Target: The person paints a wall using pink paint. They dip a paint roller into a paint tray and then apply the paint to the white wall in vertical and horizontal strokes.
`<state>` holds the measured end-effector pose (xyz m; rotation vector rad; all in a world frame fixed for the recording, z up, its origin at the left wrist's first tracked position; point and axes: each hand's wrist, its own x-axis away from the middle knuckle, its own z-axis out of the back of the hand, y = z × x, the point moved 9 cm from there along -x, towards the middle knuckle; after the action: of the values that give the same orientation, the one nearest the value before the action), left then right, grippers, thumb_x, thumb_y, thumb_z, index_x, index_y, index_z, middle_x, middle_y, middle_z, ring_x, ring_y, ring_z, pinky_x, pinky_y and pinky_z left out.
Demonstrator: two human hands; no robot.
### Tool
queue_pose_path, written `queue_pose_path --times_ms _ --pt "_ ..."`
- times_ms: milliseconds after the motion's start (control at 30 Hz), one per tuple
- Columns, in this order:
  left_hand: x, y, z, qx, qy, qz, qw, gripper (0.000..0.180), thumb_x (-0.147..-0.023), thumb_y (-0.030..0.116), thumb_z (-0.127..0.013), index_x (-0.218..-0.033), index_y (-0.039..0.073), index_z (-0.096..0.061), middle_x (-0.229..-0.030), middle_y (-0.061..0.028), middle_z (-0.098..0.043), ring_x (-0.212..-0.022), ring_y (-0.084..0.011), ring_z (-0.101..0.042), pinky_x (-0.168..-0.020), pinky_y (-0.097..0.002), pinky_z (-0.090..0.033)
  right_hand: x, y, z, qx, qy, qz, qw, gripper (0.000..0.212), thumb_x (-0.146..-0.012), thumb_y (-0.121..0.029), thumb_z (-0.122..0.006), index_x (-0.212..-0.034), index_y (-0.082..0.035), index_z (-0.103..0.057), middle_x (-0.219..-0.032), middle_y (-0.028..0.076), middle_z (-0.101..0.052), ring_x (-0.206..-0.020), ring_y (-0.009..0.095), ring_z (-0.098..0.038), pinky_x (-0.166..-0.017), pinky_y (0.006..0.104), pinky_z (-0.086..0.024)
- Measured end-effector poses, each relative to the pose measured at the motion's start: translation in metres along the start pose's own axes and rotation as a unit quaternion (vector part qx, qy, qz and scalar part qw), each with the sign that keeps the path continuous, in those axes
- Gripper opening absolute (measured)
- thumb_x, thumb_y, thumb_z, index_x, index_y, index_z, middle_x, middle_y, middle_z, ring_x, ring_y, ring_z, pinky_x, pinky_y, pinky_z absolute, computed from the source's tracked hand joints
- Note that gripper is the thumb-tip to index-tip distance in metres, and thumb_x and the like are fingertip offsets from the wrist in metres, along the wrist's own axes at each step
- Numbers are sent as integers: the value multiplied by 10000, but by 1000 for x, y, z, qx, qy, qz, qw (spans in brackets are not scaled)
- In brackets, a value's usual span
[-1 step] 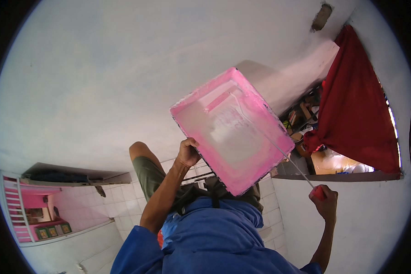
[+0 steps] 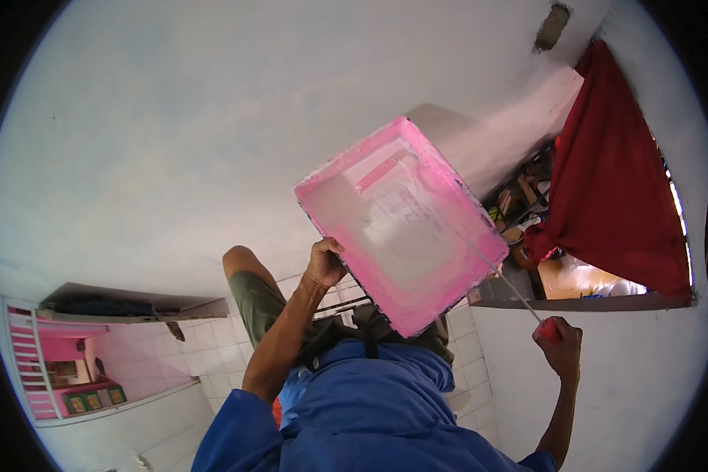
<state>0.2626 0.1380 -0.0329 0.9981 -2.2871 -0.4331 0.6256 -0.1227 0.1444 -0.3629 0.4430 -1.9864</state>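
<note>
My left hand [image 2: 325,264] grips the left edge of a paint tray [image 2: 464,295], its thumb over the rim. The tray is tilted, its rim and walls smeared pink, with pale whitish paint on its bottom. Inside its far end lies a paint roller [image 2: 380,174] with a pinkish sleeve. A thin metal rod runs from the roller across the tray to a red handle [image 2: 551,331]. My right hand [image 2: 562,350] is closed around that handle, out beyond the tray's right corner.
A whitish painted wall [image 2: 189,126] fills the far side. At the right, a red curtain [image 2: 606,189] hangs across an opening with cluttered goods behind it. A ledge [image 2: 165,316] and a white railing [image 2: 33,362] are at the left. Pale tiles [image 2: 212,346] show below.
</note>
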Motion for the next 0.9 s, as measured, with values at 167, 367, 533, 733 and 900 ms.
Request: queue_pose_path --times_ms 167,367,533,733,900 --pt "0 -5 -8 -20 -9 9 1000 482 -568 100 -524 -1045 48 -565 -969 -59 -594 -935 -237 -555 -890 -443 -423 -4 11 -5 -5 -3 -20 1000 259 -686 -163 -726 -864 -19 -604 -726 154 -640 -665 293 -638 -609 358 -503" --pt "-6 -10 -2 2 10 -14 1000 521 -565 99 -518 -1082 45 -551 -991 -62 -592 -956 -249 -553 -896 -449 -424 -19 15 -7 -2 -15 11 1000 276 -691 -189 -723 -863 -13 -598 -714 157 -634 -652 297 -631 -608 365 -496" --pt "-2 -15 -6 27 33 -41 998 553 -561 108 -522 -1110 42 -541 -1032 -69 -588 -996 -254 -544 -897 -457 -424 -28 12 10 17 -14 29 999 279 -696 -208 -717 -870 -25 -597 -713 132 -630 -651 290 -621 -614 362 -490" --pt "11 -20 -55 76 4 -58 995 488 -568 86 -521 -1050 14 -555 -974 -89 -591 -936 -266 -551 -885 -447 -424 -27 10 39 51 2 42 998 262 -684 -200 -718 -861 -47 -600 -738 110 -622 -682 260 -607 -638 348 -479" --pt "30 -22 -83 76 -12 -66 995 568 -568 98 -510 -1133 34 -514 -1059 -83 -567 -1006 -267 -530 -929 -464 -398 -16 2 79 57 18 42 997 259 -670 -192 -721 -848 -52 -595 -717 103 -613 -670 258 -595 -634 359 -470"
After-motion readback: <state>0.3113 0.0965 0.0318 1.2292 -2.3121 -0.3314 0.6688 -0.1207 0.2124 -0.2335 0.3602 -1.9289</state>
